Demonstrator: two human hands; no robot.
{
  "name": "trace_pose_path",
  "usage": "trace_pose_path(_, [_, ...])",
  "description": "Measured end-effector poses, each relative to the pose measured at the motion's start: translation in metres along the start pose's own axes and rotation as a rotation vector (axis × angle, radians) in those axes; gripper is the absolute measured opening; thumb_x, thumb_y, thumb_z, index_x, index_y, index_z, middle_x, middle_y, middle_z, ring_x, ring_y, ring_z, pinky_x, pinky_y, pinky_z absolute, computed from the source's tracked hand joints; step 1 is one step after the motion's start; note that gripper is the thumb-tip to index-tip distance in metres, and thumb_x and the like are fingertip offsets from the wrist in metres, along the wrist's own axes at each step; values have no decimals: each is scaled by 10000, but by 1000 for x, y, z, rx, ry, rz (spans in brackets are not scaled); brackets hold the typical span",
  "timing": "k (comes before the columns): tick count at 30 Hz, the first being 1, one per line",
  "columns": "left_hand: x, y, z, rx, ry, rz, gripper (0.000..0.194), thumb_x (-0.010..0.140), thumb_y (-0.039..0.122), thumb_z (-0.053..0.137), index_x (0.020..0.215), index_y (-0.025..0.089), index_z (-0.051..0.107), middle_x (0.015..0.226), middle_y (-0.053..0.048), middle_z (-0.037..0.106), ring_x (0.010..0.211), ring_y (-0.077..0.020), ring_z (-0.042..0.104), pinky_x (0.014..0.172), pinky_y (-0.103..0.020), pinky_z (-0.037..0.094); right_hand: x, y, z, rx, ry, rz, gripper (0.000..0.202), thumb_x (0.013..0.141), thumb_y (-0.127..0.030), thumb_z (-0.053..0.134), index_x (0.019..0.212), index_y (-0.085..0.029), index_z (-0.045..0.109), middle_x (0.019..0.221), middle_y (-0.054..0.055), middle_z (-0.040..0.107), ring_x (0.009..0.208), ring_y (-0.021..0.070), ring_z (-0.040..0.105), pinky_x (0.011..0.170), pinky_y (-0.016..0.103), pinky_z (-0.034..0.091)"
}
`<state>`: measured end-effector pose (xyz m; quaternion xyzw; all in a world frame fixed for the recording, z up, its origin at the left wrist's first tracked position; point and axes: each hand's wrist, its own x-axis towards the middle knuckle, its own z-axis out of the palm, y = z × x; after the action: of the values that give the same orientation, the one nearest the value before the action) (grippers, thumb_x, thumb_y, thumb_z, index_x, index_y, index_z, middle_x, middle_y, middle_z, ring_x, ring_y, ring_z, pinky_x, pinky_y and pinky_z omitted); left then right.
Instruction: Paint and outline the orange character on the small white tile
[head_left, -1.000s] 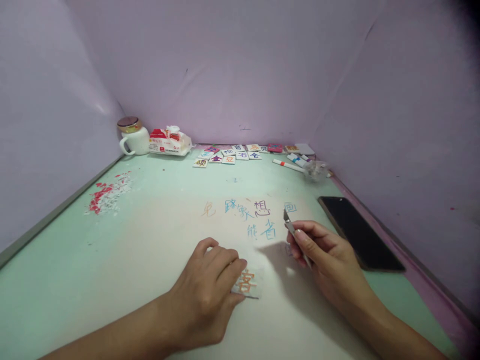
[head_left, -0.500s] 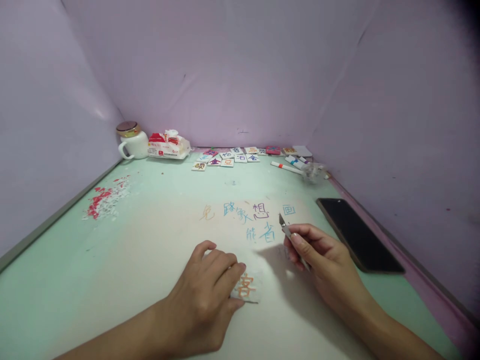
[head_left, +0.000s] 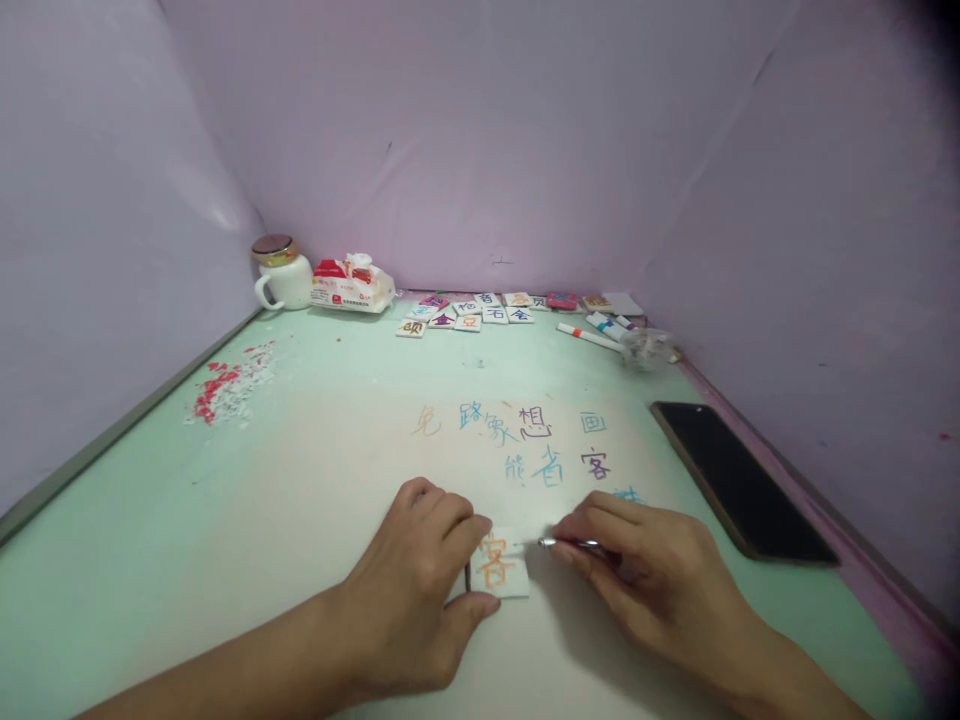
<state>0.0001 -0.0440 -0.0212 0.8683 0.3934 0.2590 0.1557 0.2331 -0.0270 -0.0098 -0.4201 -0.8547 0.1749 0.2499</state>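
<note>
A small white square tile (head_left: 512, 578) with an orange written character lies on the pale table near its front. My left hand (head_left: 424, 590) grips the tile's left side, the thumb at its lower edge and the fingers at its upper left. In my right hand (head_left: 637, 570) is a craft knife (head_left: 551, 543), its slim metal handle pinched between thumb and fingers. The blade points left and reaches the tile's right side; whether it touches the surface I cannot tell. Characters in several colours are written on the table (head_left: 337, 480) beyond my hands.
A black phone (head_left: 742, 485) lies at the right. Along the back stand a lidded white mug (head_left: 289, 283) and a wipes packet (head_left: 352, 285), beside several lettered tiles (head_left: 469, 323). Markers (head_left: 589, 337) and a crumpled clear wrapper (head_left: 649, 350) lie back right. Red and white shavings (head_left: 232, 382) are heaped left.
My right hand has come down and turned, bringing the knife blade from above the table to the tile's right side. My left hand stays on the tile. The view has shifted slightly.
</note>
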Motion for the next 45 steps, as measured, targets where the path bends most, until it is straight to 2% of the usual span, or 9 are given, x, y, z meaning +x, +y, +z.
trace_pose_path(11, [1,3,6,-26,-37,-67,325,711,241,632,1018,153,573,860,-82,524,790,-242,450,772,-468,387,-2,-10,3,-560,98,-187,340,926,-226,372,700,-224,625,534,-6,602,427,186,584,428,312,318])
trace_pose_path(16, [1,5,3,-128,78,-85,349,737,305,674,1027,137,578,856,-86,570,796,-236,505,757,-446,430,-3,-9,1,-382,19,-129,244,917,-228,413,779,-232,613,577,-22,608,471,176,609,432,296,327])
trace_pose_path(23, [6,11,0,-494,73,-432,155,694,223,637,845,202,667,788,-29,606,744,-188,553,668,-333,464,-7,-15,9,-206,87,-129,150,911,-224,459,857,-227,600,622,-16,604,510,153,555,488,280,319])
trace_pose_path(32, [12,10,-5,-503,135,-290,196,781,203,551,613,184,650,584,5,610,603,-132,550,643,-292,397,-6,-16,8,-162,167,-173,138,900,-204,483,861,-221,614,619,-21,606,498,138,540,483,271,317])
trace_pose_path(36, [11,0,-19,-332,271,-337,439,858,261,467,435,178,384,428,51,383,458,-96,370,562,-268,359,-6,-10,2,-221,180,-73,138,899,-230,495,844,-237,622,631,-27,629,508,138,580,476,265,330])
trace_pose_path(38, [10,-4,-23,-216,291,-385,370,854,252,469,494,185,422,488,41,429,491,-108,399,572,-269,378,-6,-9,0,-283,174,-55,154,903,-255,485,836,-245,623,633,-28,641,504,150,596,455,271,322])
trace_pose_path(40, [8,-6,-23,-134,287,-390,105,821,228,504,779,182,589,767,-22,594,683,-154,524,653,-290,432,-6,-8,0,-346,169,-67,183,913,-274,461,827,-251,620,637,-24,651,498,166,608,436,279,319])
trace_pose_path(42, [5,-4,-18,-117,196,-328,299,787,241,556,1081,189,566,1061,-78,582,922,-212,536,782,-347,451,-5,-8,0,-389,154,-89,205,922,-281,439,818,-255,614,637,-21,653,490,178,615,424,284,326])
trace_pose_path(45, [3,2,-7,-100,-18,-220,389,718,330,673,1069,186,590,1048,-91,567,970,-264,501,869,-437,411,-5,-6,1,-403,120,-116,176,919,-278,448,831,-260,599,650,-18,651,477,183,615,412,283,344])
